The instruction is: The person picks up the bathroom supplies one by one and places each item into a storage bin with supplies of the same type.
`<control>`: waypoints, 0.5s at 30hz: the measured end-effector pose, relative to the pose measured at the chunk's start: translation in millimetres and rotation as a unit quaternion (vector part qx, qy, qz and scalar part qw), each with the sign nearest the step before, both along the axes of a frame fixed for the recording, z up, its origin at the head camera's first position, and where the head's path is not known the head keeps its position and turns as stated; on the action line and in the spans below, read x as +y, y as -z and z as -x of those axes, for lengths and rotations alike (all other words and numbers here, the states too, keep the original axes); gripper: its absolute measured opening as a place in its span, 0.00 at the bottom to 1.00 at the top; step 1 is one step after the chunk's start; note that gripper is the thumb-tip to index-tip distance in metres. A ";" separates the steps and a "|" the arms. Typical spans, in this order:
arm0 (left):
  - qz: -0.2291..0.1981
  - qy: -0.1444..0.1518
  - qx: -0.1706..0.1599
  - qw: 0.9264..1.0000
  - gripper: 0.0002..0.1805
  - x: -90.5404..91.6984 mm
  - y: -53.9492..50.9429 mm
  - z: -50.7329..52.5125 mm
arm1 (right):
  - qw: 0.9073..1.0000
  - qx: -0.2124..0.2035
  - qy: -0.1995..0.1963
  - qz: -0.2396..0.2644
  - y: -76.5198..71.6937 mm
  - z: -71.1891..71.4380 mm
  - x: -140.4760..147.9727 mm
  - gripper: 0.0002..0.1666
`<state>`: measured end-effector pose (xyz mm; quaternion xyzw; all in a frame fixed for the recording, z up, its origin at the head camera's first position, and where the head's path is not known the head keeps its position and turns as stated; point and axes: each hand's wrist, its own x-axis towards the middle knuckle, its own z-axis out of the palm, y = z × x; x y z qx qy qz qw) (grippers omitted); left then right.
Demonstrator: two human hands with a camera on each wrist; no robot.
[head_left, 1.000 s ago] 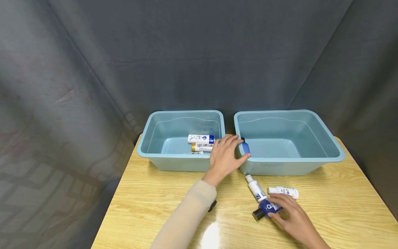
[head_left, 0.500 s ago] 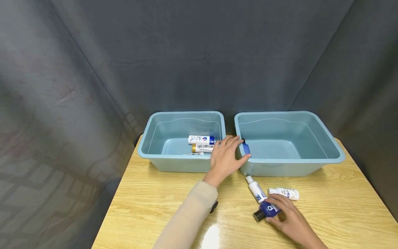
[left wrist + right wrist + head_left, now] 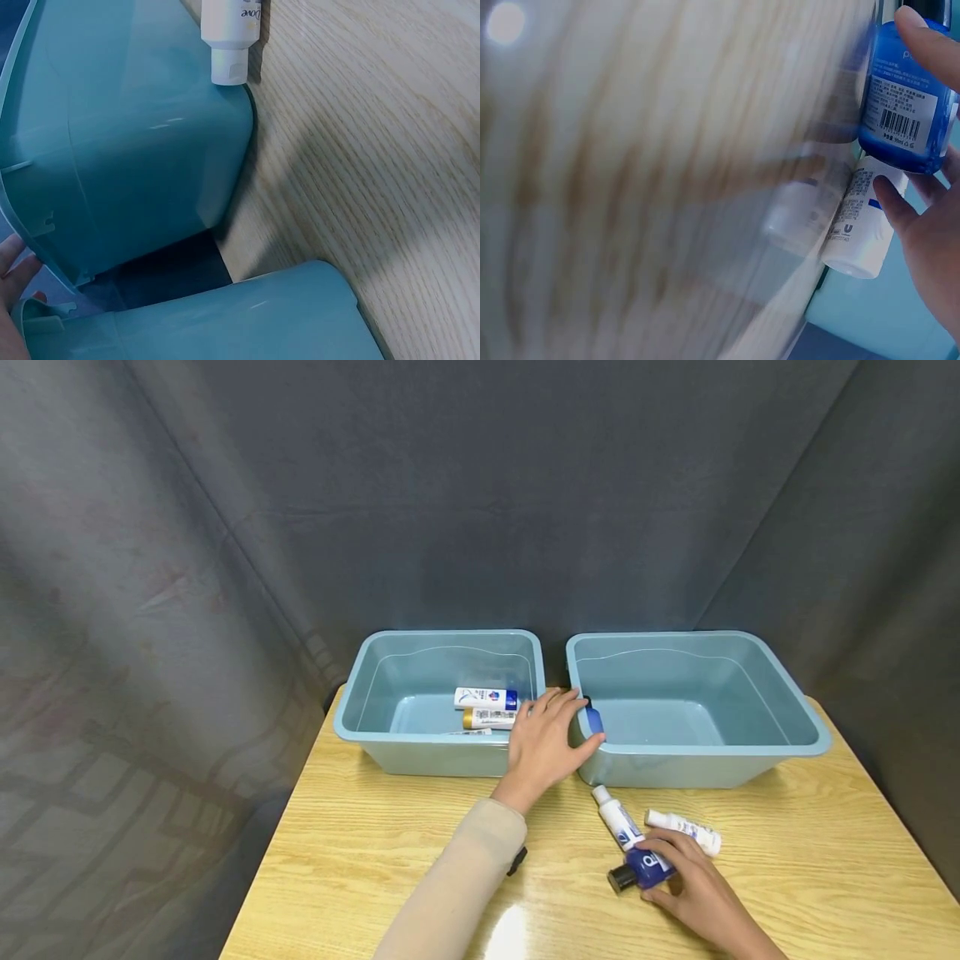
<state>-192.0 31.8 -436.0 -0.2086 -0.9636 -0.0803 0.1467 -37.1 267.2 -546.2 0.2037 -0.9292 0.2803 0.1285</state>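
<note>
My right hand [image 3: 693, 889] pinches a blue bottle [image 3: 651, 867] with a black cap, thumb on one side and fingers on the other. This bottle lies low over the table, against the lower end of a white bottle [image 3: 621, 823]. Another white bottle [image 3: 686, 832] lies just beyond the right knuckles; in the right wrist view a fingertip is beside a white bottle [image 3: 859, 225]. My left hand [image 3: 546, 745] rests at the neighbouring rims of two bins, fingers spread. A blue container [image 3: 593, 720] with a dark cap sits inside the right bin's near-left corner, partly hidden.
The left blue-green bin [image 3: 431, 737] holds a white bottle [image 3: 483, 698] with a blue cap, a gold-capped tube [image 3: 489, 718] and another white item. The right bin [image 3: 712, 750] stands beside it across a narrow gap. Both stand on a wooden table [image 3: 360, 852] before a dark curtain.
The right-hand white bottle has turned slightly, its right end coming nearer. My right hand and the blue bottle have shifted slightly leftward. The left hand stays in place.
</note>
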 end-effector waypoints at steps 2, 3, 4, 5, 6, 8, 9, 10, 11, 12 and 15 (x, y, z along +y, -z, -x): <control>0.004 -0.001 0.002 1.000 0.36 0.1 0.0 -0.1 | 1.000 -0.002 0.002 0.001 0.1 0.7 -0.1 0.42; 0.005 -0.001 0.002 1.000 0.36 0.1 0.0 -0.1 | 1.000 -0.004 0.003 0.000 0.0 0.7 -0.4 0.42; 0.003 0.000 0.003 1.000 0.36 0.1 0.0 -0.2 | 1.000 -0.007 0.005 -0.001 -0.2 0.6 -0.7 0.42; 0.004 0.000 0.003 1.000 0.36 0.2 0.1 -0.2 | 1.000 -0.010 0.007 -0.001 -0.4 0.5 -1.0 0.42; 0.003 0.001 0.003 1.000 0.36 0.3 0.2 -0.3 | 1.000 -0.012 0.009 -0.001 -0.6 0.3 -1.3 0.42; 0.004 0.001 0.004 1.000 0.35 0.5 0.3 -0.3 | 1.000 -0.017 0.012 0.000 -0.9 -0.1 -2.1 0.42; 0.003 0.002 0.004 1.000 0.35 0.5 0.4 -0.3 | 1.000 -0.020 0.013 0.003 -0.9 -0.3 -2.6 0.42; 0.001 0.002 0.004 1.000 0.35 0.7 0.5 -0.3 | 1.000 -0.021 0.014 0.005 -0.9 -0.4 -2.9 0.42; 0.003 0.002 0.004 1.000 0.35 0.7 0.7 -0.2 | 1.000 -0.022 0.013 0.010 -0.7 -0.4 -3.1 0.42; 0.002 0.002 0.005 1.000 0.35 0.8 0.7 -0.1 | 1.000 -0.022 0.012 0.015 -0.5 -0.4 -3.4 0.42; -0.003 0.003 0.005 1.000 0.35 0.7 1.2 0.6 | 0.999 -0.017 0.008 0.026 0.5 0.1 -4.0 0.41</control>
